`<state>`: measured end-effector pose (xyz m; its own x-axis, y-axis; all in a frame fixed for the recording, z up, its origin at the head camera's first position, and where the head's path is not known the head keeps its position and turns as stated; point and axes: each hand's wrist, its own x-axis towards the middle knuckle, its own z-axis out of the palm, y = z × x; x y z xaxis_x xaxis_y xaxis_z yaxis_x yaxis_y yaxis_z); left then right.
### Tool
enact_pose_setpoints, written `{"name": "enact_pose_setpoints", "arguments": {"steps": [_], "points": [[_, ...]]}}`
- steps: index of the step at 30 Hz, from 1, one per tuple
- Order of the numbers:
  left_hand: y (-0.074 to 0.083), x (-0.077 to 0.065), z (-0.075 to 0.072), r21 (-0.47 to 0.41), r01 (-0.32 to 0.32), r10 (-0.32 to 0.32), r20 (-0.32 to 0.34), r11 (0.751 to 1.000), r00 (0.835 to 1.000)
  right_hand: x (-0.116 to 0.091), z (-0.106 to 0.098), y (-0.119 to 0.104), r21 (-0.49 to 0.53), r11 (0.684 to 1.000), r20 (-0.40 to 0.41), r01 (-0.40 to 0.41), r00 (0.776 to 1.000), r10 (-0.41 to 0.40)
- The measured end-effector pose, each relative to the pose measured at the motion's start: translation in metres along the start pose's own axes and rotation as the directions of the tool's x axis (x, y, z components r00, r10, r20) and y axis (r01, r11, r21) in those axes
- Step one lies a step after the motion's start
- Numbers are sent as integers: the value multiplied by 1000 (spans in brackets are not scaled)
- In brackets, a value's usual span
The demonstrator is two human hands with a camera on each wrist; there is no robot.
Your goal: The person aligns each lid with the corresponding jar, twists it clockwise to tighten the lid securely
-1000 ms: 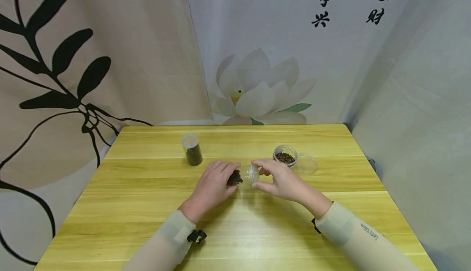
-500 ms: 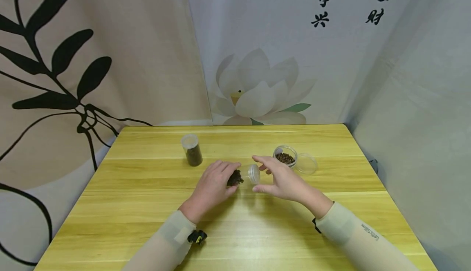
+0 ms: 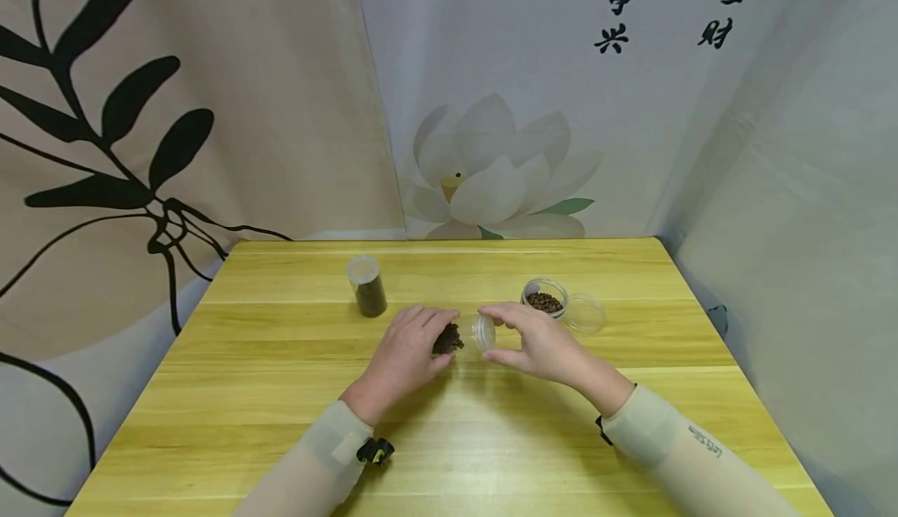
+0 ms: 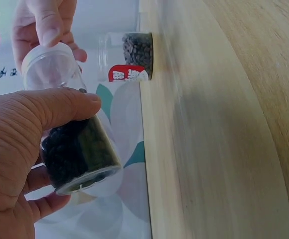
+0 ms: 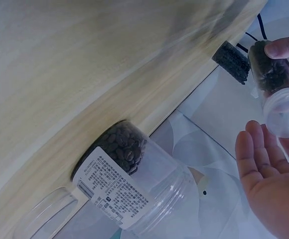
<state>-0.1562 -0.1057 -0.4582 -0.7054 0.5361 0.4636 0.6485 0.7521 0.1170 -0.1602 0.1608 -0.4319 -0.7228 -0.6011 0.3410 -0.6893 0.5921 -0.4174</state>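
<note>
My left hand (image 3: 410,349) grips a clear plastic jar (image 4: 84,154) partly filled with dark pieces, held tilted above the table with its lidded end toward the right. Around that translucent screw lid (image 3: 484,332), the thumb and fingers of my right hand (image 3: 536,345) pinch from opposite sides. In the left wrist view, the left thumb lies across the jar's side. The right wrist view shows the lid (image 5: 286,114) on the jar's mouth, the right fingers beside it.
Behind the left hand stands a lidded jar (image 3: 369,291) of dark grains. At right is an uncovered jar (image 3: 544,299) of brown beans, bearing a printed label (image 5: 113,186). A clear lid (image 3: 585,312) lies beside it on the wooden table (image 3: 477,439). Fabric hangs behind.
Half a second ago the right fingers were spread off the lid; now they have come back in around it. The left hand and its jar have stayed in place.
</note>
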Motion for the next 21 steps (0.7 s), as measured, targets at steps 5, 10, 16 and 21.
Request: {"name": "enact_pose_setpoints", "arguments": {"steps": [5,10,16,21], "points": [[0,0,0,3,-2,2,-9,1000,1000,-1,0,1,14,999,21,-39,999,38],[1,0,-1,4,-1,1,-1,1000,1000,-1,0,2,15,998,30,-55,998,55],[1,1,0,6,-1,1,0,1000,1000,-1,-2,1,21,997,46,-69,997,67],[1,1,0,5,0,0,-6,1000,1000,-1,-3,2,39,995,77,-95,993,92]]}}
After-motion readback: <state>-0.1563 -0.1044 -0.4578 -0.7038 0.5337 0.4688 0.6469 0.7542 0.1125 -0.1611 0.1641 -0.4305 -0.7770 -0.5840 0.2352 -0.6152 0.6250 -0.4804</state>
